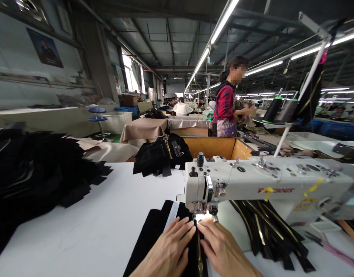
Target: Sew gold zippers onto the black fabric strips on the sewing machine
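Note:
My left hand [171,246] lies flat with fingers stretched over a black fabric piece [148,234], its fingertips close to the sewing machine's needle area. A pale strip [172,215] runs along the fabric above this hand. My right hand [220,244] rests on the other side of a black zipper with gold teeth [199,254], fingers extended and pressing down beside the presser foot. The zipper lies along the fabric between both hands. Above them stands the white sewing machine [240,184], its lamp lighting the stitching spot. The fingertips partly hide where the needle meets the cloth.
Several black zipper strips [266,227] lie under the machine arm, with pink-handled scissors [335,250] at right. A big black fabric pile [35,173] covers the table's left. Black pieces with a zipper [162,152] lie behind. Thread cones [272,109] stand at right; a person [226,102] stands beyond.

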`<state>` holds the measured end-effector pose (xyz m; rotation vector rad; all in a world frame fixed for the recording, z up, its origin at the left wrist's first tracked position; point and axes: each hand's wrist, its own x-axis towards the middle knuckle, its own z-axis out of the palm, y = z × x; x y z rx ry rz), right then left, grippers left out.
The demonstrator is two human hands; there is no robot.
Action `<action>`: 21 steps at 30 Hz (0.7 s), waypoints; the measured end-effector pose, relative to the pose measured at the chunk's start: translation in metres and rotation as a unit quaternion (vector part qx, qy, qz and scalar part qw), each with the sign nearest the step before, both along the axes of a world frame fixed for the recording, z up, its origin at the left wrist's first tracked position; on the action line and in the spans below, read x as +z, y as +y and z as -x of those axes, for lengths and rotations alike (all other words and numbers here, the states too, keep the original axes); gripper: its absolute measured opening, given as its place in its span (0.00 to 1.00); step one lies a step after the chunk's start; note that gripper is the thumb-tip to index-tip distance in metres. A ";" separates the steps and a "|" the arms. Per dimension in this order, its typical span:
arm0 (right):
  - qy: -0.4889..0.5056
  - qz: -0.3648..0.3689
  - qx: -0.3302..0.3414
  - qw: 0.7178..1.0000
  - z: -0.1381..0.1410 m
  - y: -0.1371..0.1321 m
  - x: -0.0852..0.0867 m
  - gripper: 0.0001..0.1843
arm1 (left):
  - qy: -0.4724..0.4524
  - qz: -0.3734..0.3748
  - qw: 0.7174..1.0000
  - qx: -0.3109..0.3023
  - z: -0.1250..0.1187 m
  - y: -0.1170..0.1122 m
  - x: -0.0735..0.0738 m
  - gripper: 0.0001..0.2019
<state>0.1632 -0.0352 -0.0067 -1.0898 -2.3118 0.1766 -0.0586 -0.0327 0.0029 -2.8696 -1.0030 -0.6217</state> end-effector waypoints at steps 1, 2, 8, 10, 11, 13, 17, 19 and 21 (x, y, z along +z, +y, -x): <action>0.005 -0.001 0.002 1.000 0.000 0.000 0.000 0.24 | 0.001 0.001 1.000 -0.001 0.000 0.001 0.000 0.32; 0.009 -0.003 0.003 1.000 -0.001 -0.001 0.000 0.24 | 0.001 0.002 1.000 -0.001 0.000 0.001 0.000 0.33; 0.006 -0.006 0.000 1.000 -0.001 -0.002 0.001 0.25 | -0.013 0.017 1.000 0.002 -0.001 0.006 -0.003 0.33; 0.011 0.000 -0.002 1.000 -0.001 -0.002 0.003 0.24 | -0.005 0.012 1.000 0.003 -0.002 0.007 -0.005 0.31; 0.014 0.005 -0.003 1.000 -0.001 -0.003 0.004 0.23 | -0.002 0.007 1.000 0.003 -0.003 0.008 -0.006 0.30; 0.021 0.015 0.000 1.000 -0.001 -0.004 0.007 0.22 | 0.000 -0.009 1.000 -0.001 -0.005 0.010 -0.008 0.30; 0.031 0.022 0.002 0.999 -0.006 -0.011 0.012 0.21 | -0.016 -0.056 0.998 -0.010 0.003 0.016 -0.015 0.30; 0.035 0.018 -0.013 0.999 -0.014 -0.016 0.011 0.19 | -0.024 -0.084 0.996 -0.012 0.011 0.019 -0.019 0.28; 0.025 0.004 -0.036 0.999 -0.025 -0.024 0.008 0.17 | -0.043 -0.105 0.993 -0.021 0.014 0.026 -0.021 0.25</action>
